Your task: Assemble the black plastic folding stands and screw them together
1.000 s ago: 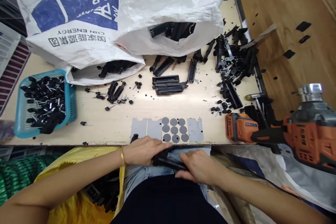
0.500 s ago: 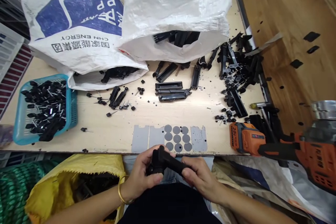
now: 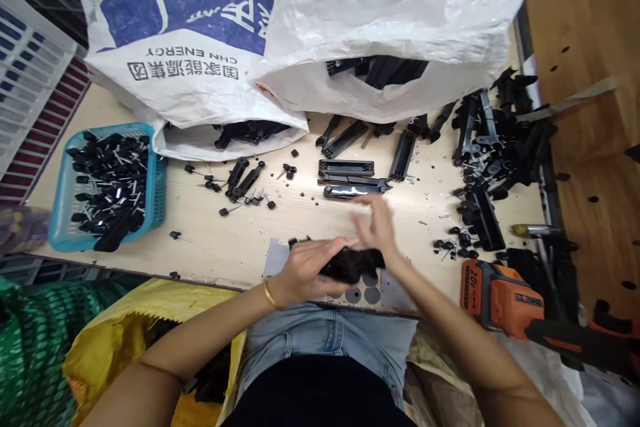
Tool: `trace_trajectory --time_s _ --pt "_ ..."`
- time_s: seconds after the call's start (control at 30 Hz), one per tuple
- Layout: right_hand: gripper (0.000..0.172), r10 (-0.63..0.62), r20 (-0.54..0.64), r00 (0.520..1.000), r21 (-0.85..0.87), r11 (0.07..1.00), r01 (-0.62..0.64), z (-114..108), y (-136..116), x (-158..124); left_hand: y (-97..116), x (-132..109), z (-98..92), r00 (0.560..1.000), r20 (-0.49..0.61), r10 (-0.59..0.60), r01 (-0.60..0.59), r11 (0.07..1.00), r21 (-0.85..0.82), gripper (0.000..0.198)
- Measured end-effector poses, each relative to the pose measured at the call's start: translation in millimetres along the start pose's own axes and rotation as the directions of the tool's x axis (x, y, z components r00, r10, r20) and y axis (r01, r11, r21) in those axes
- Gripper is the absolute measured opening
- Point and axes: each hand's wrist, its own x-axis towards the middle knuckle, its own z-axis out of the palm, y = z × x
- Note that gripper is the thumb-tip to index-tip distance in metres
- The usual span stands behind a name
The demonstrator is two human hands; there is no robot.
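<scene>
While the left hand (image 3: 306,268) grips a black oblong part (image 3: 354,265), the blurred right hand (image 3: 379,228) seems open beside it.

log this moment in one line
left hand: grips black plastic part | right hand: blurred, over part's right end | below: grey pads on table edge

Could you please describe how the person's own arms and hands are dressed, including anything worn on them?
Both arms are bare, with no sleeves in view. The left hand and right hand wear no gloves. A thin gold-coloured bangle circles the left wrist; the right wrist shows nothing worn. The right hand is motion-blurred, so rings cannot be told.
</scene>
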Motion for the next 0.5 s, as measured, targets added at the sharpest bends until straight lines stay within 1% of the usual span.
trace_trajectory --time_s 0.03,0.07,0.1,0.13,0.2,0.23,0.27,0.3,0.37,0.4,0.43,0.47,0.5 --pt "0.022 0.034 -0.045 0.998 -0.121 0.992 -0.039 -5.2 14.7 26.4 -13.7 -2.3 7.6 0.997 0.055 0.059 -0.065 0.990 0.122 0.058" --pt "0.022 0.041 -0.047 0.998 -0.263 0.963 -0.052 -9.6 26.7 52.6 -25.8 -3.4 17.1 0.988 0.125 0.089 -0.116 0.969 0.220 0.053" --pt "0.026 0.013 0.008 1.000 -0.385 0.923 -0.009 -13.0 35.4 77.3 -35.9 -2.7 27.9 0.978 0.185 0.100 -0.153 0.944 0.294 0.046" --pt "0.034 -0.032 0.098 0.995 -0.452 0.889 0.073 -15.3 40.5 99.3 -43.8 0.0 39.3 0.968 0.234 0.090 -0.170 0.921 0.351 0.040" --pt "0.055 -0.114 0.231 0.966 -0.487 0.846 0.217 -18.9 41.0 132.3 -53.4 10.6 59.9 0.951 0.307 0.033 -0.168 0.889 0.427 0.033" --pt "0.062 -0.148 0.263 0.953 -0.481 0.837 0.262 -21.7 38.1 142.3 -56.1 17.7 67.6 0.941 0.338 0.003 -0.162 0.881 0.445 0.033" --pt "0.064 -0.168 0.267 0.949 -0.478 0.832 0.282 -26.1 34.4 147.5 -57.8 25.2 72.9 0.931 0.363 -0.024 -0.154 0.879 0.452 0.034" --pt "0.060 -0.175 0.255 0.951 -0.486 0.827 0.283 -32.7 30.9 147.9 -59.2 32.6 75.6 0.925 0.378 -0.045 -0.141 0.882 0.451 0.039" --pt "0.044 -0.154 0.180 0.972 -0.516 0.826 0.227 -52.4 27.3 133.4 -62.2 45.2 74.4 0.925 0.368 -0.090 -0.088 0.895 0.438 0.062" --pt "0.035 -0.134 0.119 0.984 -0.524 0.833 0.177 -64.3 27.9 118.6 -64.2 50.2 71.4 0.930 0.350 -0.112 -0.054 0.901 0.430 0.072" --pt "0.027 -0.108 0.039 0.993 -0.527 0.842 0.112 -76.2 30.2 99.3 -66.9 54.5 67.5 0.934 0.333 -0.130 -0.023 0.908 0.419 0.078" --pt "0.023 -0.092 -0.028 0.995 -0.521 0.851 0.064 -86.7 34.0 76.3 -70.2 58.3 63.3 0.934 0.327 -0.146 0.001 0.915 0.404 0.077" --pt "0.019 -0.062 -0.140 0.988 -0.473 0.881 -0.011 -94.7 38.8 50.7 -74.2 62.1 59.5 0.930 0.334 -0.150 0.011 0.923 0.384 0.071"
